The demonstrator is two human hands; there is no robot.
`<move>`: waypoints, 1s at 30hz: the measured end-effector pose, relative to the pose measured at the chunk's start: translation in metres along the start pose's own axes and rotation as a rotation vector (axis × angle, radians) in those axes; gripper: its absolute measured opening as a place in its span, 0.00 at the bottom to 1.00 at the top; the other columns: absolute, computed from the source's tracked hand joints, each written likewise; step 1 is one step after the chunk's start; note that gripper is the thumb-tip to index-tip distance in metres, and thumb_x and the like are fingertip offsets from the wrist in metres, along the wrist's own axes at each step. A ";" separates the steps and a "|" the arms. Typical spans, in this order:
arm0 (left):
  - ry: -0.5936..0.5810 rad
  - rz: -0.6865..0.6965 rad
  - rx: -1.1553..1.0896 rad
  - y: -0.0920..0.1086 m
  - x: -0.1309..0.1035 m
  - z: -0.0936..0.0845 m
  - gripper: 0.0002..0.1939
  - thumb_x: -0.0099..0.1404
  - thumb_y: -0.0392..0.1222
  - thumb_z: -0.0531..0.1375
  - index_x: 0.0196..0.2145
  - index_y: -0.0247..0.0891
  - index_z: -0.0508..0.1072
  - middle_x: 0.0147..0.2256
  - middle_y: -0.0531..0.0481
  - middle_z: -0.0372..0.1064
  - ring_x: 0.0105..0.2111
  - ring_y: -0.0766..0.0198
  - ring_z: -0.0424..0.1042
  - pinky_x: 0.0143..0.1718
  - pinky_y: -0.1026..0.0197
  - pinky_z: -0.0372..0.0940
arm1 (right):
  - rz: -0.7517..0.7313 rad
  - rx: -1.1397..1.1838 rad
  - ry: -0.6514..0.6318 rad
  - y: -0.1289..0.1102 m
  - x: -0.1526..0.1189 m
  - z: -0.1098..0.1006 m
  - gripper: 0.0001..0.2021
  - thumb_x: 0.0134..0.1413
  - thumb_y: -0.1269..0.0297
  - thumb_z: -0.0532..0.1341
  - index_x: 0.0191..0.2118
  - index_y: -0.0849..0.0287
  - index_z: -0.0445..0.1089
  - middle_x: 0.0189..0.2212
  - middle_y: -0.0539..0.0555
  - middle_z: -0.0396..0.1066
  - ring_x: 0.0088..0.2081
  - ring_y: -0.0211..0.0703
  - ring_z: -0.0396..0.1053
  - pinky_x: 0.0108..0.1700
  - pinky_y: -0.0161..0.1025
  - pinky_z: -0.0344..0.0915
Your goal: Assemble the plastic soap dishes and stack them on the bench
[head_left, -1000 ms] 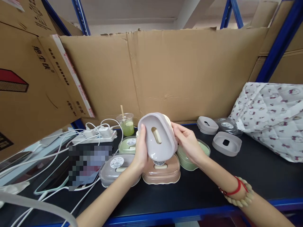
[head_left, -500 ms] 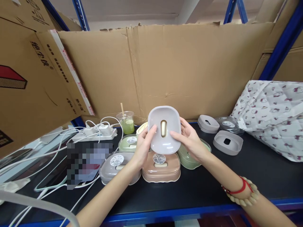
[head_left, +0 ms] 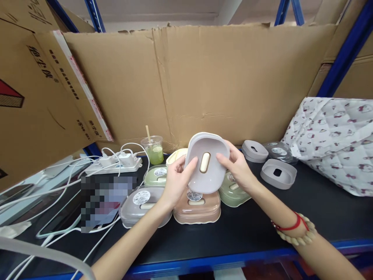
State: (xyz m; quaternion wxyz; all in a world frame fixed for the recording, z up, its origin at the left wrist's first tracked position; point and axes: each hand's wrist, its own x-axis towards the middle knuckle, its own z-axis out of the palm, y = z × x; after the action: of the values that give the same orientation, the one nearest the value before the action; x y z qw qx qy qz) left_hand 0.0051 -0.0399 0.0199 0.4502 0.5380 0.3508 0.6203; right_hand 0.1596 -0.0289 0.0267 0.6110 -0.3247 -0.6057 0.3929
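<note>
Both hands hold up a rounded grey plastic lid [head_left: 208,179] with a cream oval piece in its middle slot, tilted so that its hollow face is towards me. My left hand [head_left: 177,179] grips the left edge, thumb on the face and fingers behind. On the right edge my right hand [head_left: 239,168] has the same grip, its fingers partly hidden. Below it sits a pinkish-brown lidded box [head_left: 198,214] with a round sticker. A grey lidded box [head_left: 132,212] and green lidded boxes [head_left: 153,179] [head_left: 233,196] stand around it.
To the right lie a grey slotted tray [head_left: 287,181], stacked grey pieces [head_left: 253,152], a dark clear lid [head_left: 281,153] and a quilted bag [head_left: 340,144]. Leftward are a power strip [head_left: 128,166], tangled white cables and a drink cup [head_left: 154,149]. Cardboard [head_left: 204,85] walls the back.
The lid has turned and tilted in both hands, moving slightly to the right; more of its hollow and rim shows. Both hands keep their hold. The whole view has shifted slightly.
</note>
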 end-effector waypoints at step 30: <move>0.156 -0.417 -0.332 0.009 0.003 -0.002 0.08 0.42 0.44 0.62 0.20 0.38 0.69 0.19 0.55 0.63 0.22 0.64 0.65 0.22 0.64 0.61 | 0.252 -1.397 0.633 0.068 0.040 -0.217 0.12 0.37 0.64 0.63 0.34 0.59 0.70 0.44 0.63 0.63 0.50 0.60 0.59 0.49 0.56 0.57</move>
State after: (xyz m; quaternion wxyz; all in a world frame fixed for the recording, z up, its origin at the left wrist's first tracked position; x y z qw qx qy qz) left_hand 0.0013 -0.0401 0.0288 0.6216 0.3237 0.3811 0.6030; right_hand 0.3677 0.0564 -0.0256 0.3593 -0.7976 -0.4680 -0.1251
